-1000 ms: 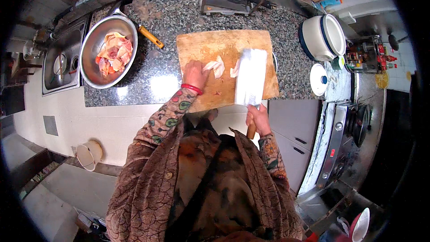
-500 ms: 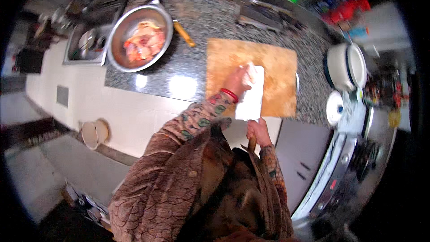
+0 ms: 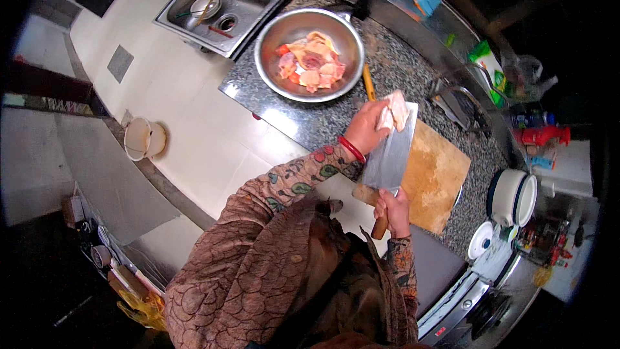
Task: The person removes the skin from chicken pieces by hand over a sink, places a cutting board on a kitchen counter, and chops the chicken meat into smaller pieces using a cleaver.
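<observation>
On the granite counter [image 3: 310,126], one cleaver [image 3: 389,152] gripped in my right hand [image 3: 394,210]; my left hand [image 3: 368,128] presses meat pieces [image 3: 395,111] onto it.

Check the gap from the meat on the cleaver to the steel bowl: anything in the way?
Nothing visible blocks it. The meat pieces sit on the cleaver, steadied by the left hand; only bare granite counter lies before the steel bowl. A yellow-handled tool lies beside that path.

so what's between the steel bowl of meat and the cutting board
In the head view, granite counter and a yellow-handled tool lie between the bowl and the board.
</observation>
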The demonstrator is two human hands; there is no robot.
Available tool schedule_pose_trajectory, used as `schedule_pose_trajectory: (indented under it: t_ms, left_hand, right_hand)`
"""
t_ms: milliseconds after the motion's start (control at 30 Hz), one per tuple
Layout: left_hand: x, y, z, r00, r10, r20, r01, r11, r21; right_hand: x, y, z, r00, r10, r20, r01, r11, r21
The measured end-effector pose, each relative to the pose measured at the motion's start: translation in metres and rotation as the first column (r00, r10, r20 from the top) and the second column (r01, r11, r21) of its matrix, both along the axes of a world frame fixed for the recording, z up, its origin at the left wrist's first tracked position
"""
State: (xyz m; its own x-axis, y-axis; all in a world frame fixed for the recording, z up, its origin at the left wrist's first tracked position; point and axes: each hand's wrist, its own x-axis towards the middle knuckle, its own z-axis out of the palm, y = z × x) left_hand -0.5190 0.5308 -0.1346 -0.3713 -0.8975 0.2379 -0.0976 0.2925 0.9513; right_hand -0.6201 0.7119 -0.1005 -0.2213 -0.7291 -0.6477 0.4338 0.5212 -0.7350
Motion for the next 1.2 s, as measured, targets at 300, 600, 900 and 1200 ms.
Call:
schedule_pose_trajectory:
  t_ms: [300,600,900,1200]
  left_hand:
    - [0.093,-0.112,-0.005,0.980,0.006,0.201,0.019,0.993,-0.121]
    - [0.191,-0.245,-0.038,0.647,0.128,0.752,-0.025,0.989,-0.146]
    - [0.128,-0.271,-0.074,0.302,-0.053,0.952,0.243,0.970,-0.023]
    - [0.178,-0.306,-0.025,0.837,-0.228,0.498,0.137,0.968,0.212]
  right_hand:
    - [0.056,-0.109,0.010,0.989,0.075,-0.125,-0.081,0.996,-0.039]
    - [0.051,-0.102,0.008,0.990,-0.067,-0.123,0.066,0.998,-0.015]
    - [0.050,-0.069,0.018,0.964,-0.214,-0.158,0.217,0.976,0.003]
    - [0.043,-0.050,0.005,0.939,-0.305,-0.158,0.308,0.951,-0.002]
